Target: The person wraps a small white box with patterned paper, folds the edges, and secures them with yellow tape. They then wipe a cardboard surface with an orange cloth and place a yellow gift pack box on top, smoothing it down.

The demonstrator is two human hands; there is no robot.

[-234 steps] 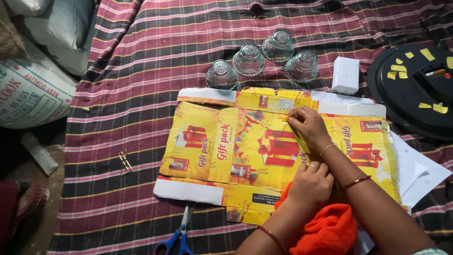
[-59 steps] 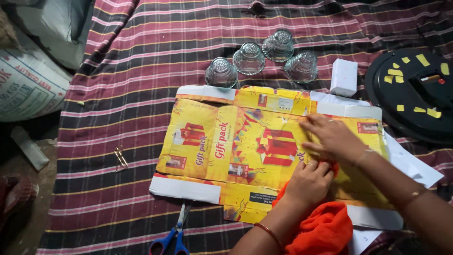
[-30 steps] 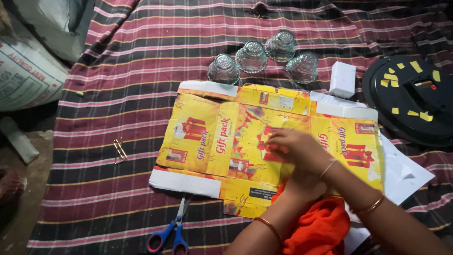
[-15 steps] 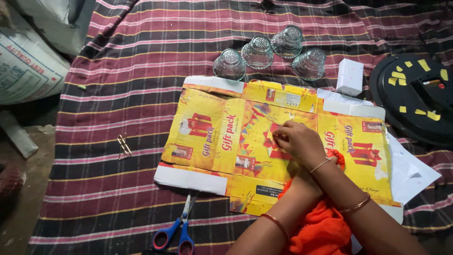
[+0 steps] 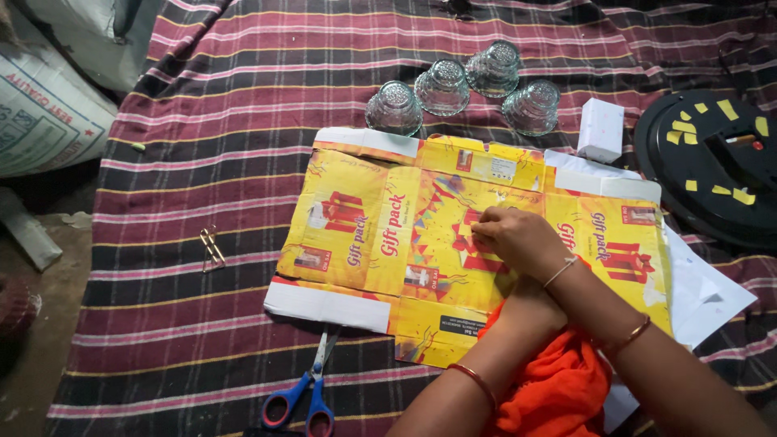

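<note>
Cardboard: yellow flattened carton [image 5: 380, 235] lies printed side up on the striped blanket [image 5: 202, 162], spread flat.
Right hand [image 5: 518, 241]: fingertips pinched together, pressing mid-carton.
Left hand [image 5: 530, 311]: tucked under the right wrist, grip hidden, can't tell.
Nearby: scissors [image 5: 303, 400] below the carton, glass cups [image 5: 461, 85] above.

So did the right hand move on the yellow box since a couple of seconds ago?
Yes. The right hand slid left across the flattened yellow carton, from its right-hand panel to the middle one.

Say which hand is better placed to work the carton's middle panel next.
Right, probably. The right hand rests fingertips-down on the yellow carton, on its middle panel. The left hand is tucked under the right wrist by the orange cloth.
</note>
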